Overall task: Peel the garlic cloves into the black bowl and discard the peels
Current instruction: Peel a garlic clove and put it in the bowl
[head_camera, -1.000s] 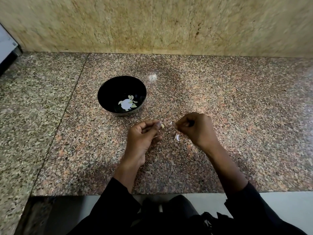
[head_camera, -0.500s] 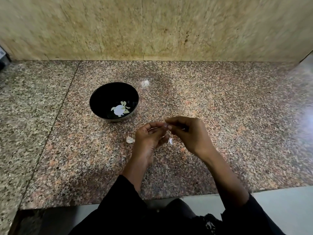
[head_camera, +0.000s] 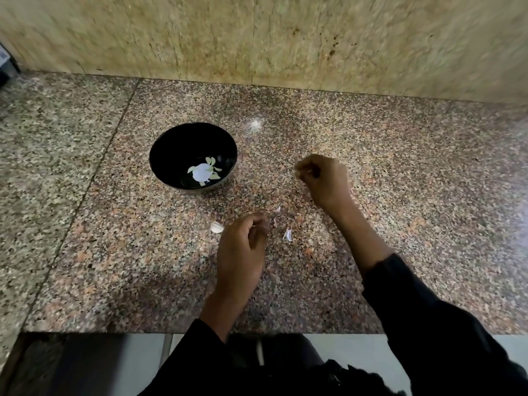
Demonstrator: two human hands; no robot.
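**Blurry hands, hidden fingertips**

The right hand (head_camera: 324, 178) is smeared by blur, so what its curled fingers pinch is too small to tell. At seven o'clock from it, the left hand (head_camera: 243, 250) hides its own fingertips.

No text, label, brand, number or sign can be read anywhere in this view. The black bowl (head_camera: 193, 155) bears no print that can be made out, only a pale glare among the cloves inside it. The granite counter (head_camera: 400, 195) and the stone wall (head_camera: 257, 38) behind it show mottled grain alone. A grey object (head_camera: 5, 67) at the far left edge is cut off by the frame and too blurred to yield any marking.
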